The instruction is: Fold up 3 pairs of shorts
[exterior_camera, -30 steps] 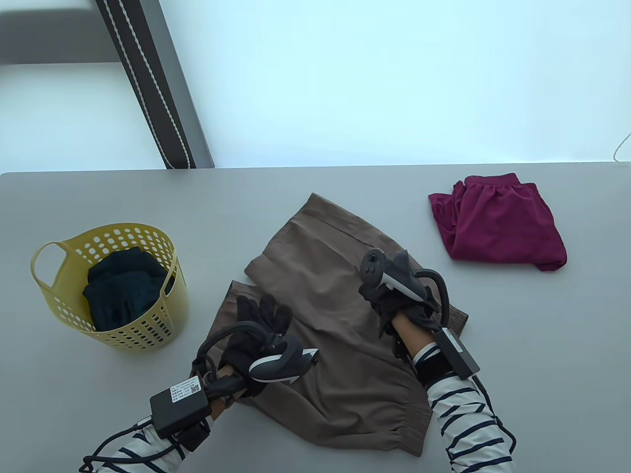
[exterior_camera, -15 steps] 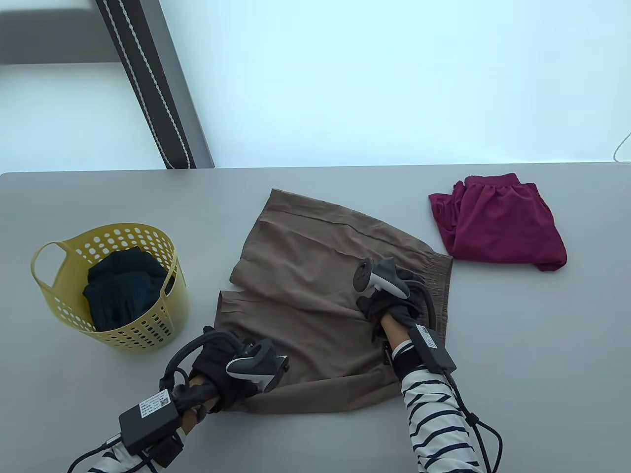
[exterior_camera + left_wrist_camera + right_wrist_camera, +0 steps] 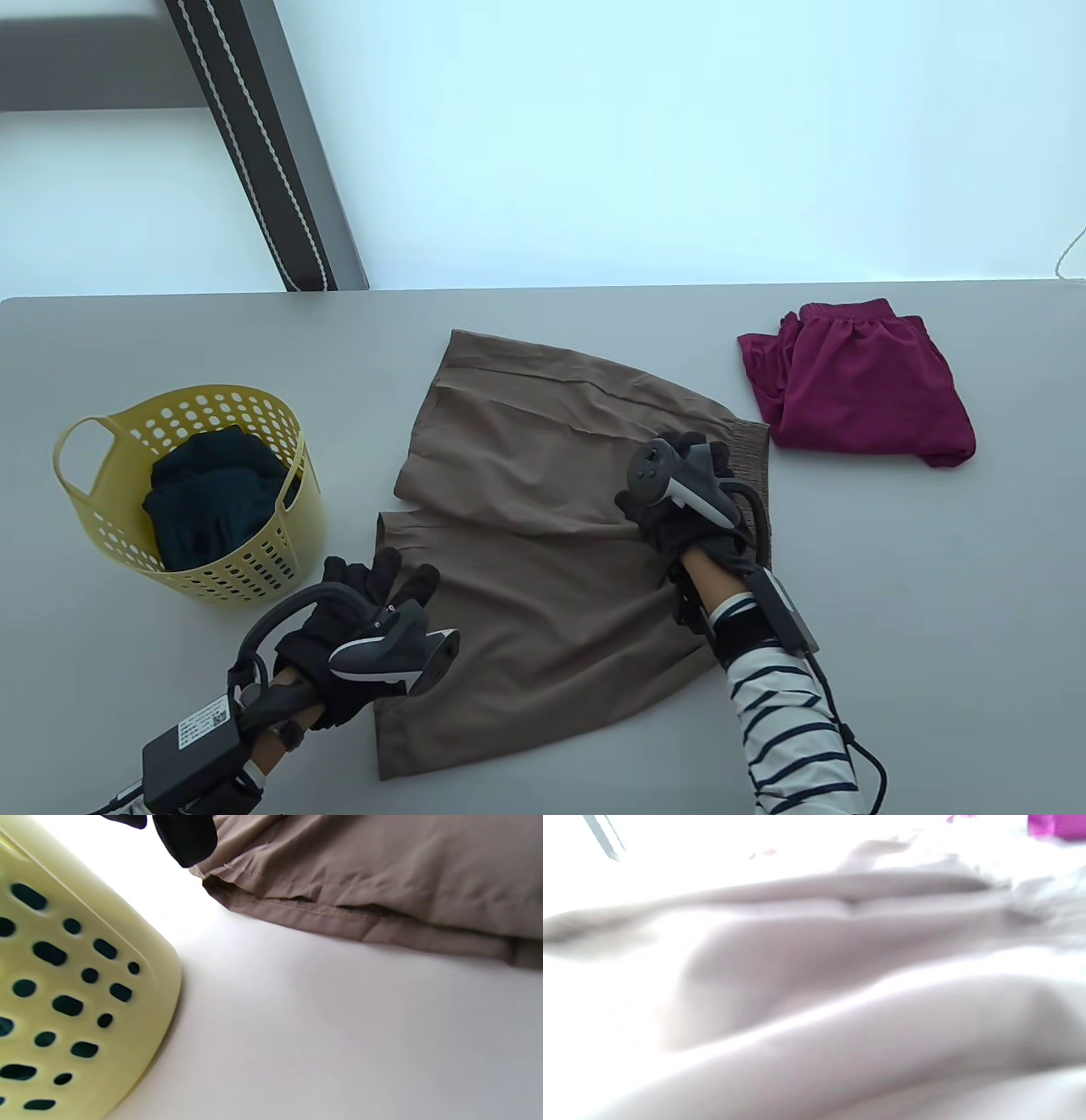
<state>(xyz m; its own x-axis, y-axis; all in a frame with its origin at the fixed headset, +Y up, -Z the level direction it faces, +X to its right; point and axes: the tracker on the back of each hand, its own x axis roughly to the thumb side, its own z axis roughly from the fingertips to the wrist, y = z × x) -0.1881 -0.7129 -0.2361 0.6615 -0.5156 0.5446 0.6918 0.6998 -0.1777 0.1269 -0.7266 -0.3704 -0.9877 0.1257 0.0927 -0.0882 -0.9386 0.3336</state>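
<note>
Two black-gloved hands on one garment. Left hand [image 3: 356, 620], grey tracker on its back, fingers [image 3: 386, 570] straight and spread, laid flat on the near-left leg of the smooth, matte taupe woven shorts [image 3: 543, 543], holding nothing. Right hand [image 3: 687, 518] on the elastic-gathered waistband [image 3: 751, 458] at the shorts' 3 o'clock edge; whether clenched on the cloth or just pressing, cannot tell, fingers hidden under its tracker. Shorts spread mid-table on the flat pale grey tabletop [image 3: 891, 594], both legs pointing to 9 o'clock, stitched hem [image 3: 339, 916] lying on the surface just beside the left fingertips. At 9 o'clock of the shorts, close by but apart, a round yellow perforated plastic basket [image 3: 254, 586] with loop handle, dark crumpled fabric [image 3: 212, 501] inside. At 2 o'clock, folded magenta shorts [image 3: 865, 382] with gathered waistband, near the taupe waistband's corner.
</note>
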